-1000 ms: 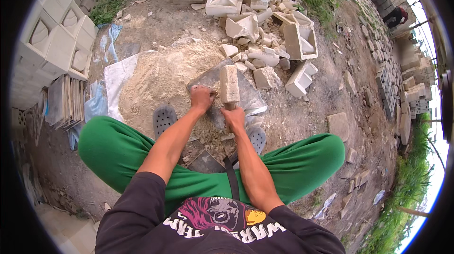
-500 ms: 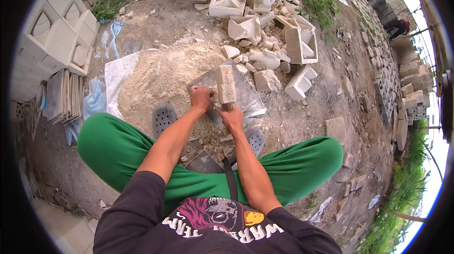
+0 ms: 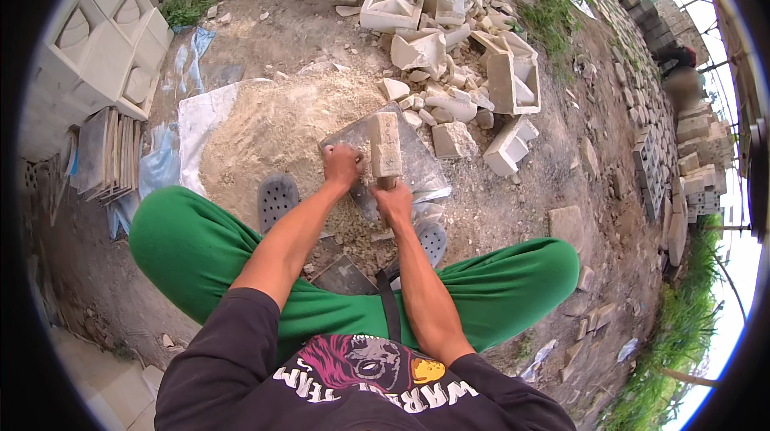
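My right hand [image 3: 394,202] is wrapped round the short handle of a mallet [image 3: 386,146] with a pale, dusty, block-shaped head. The head is over a dark flat plate [image 3: 425,165] lying on the ground between my feet. Close to the plate's left part, my left hand [image 3: 342,166] is closed in a fist; whatever is in it, if anything, is hidden. Crumbs of pale material lie around both hands. Beyond them spreads a heap of pale crushed powder [image 3: 277,122] on a white sheet [image 3: 204,122].
Broken cream blocks and rubble [image 3: 453,102] are piled ahead to the right. Moulded blocks [image 3: 104,38] are stacked at the left, above a row of thin boards [image 3: 112,154]. A small dark plate [image 3: 345,277] lies near my lap. Another person [image 3: 678,58] bends at the far right.
The whole view has shifted slightly. Both hands and the mallet keep nearly the same place over the plate.
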`<state>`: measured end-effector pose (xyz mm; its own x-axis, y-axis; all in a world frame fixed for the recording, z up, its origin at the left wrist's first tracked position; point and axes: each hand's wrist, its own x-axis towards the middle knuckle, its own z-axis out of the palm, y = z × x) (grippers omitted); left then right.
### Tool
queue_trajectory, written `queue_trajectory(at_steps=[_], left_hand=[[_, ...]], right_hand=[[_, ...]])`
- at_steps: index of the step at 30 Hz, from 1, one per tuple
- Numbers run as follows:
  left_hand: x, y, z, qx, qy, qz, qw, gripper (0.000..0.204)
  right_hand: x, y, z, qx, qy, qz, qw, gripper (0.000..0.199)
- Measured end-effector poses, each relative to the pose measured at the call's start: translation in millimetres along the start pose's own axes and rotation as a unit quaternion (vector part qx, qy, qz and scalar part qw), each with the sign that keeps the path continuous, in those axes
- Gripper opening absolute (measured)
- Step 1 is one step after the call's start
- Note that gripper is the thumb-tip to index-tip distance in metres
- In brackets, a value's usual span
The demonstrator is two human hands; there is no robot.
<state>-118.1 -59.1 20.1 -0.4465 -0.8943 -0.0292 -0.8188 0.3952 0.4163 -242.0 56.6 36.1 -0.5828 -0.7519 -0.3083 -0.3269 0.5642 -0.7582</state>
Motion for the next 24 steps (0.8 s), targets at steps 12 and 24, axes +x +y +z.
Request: queue_trajectory(at_steps=[12, 24], left_hand=[[2.4, 2.1, 7.0, 0.08, 0.046, 0.025, 0.995, 0.011], [2.0, 5.1, 5.8, 0.052, 0.048, -0.019, 0.997, 0.013]], right_hand=[[2.5, 0.4, -1.0, -0.054, -0.036, 0.014, 0.998, 0.031], [-3.2, -11.0, -4.2, 0.031, 0.042, -0.059, 0.997, 0.03]])
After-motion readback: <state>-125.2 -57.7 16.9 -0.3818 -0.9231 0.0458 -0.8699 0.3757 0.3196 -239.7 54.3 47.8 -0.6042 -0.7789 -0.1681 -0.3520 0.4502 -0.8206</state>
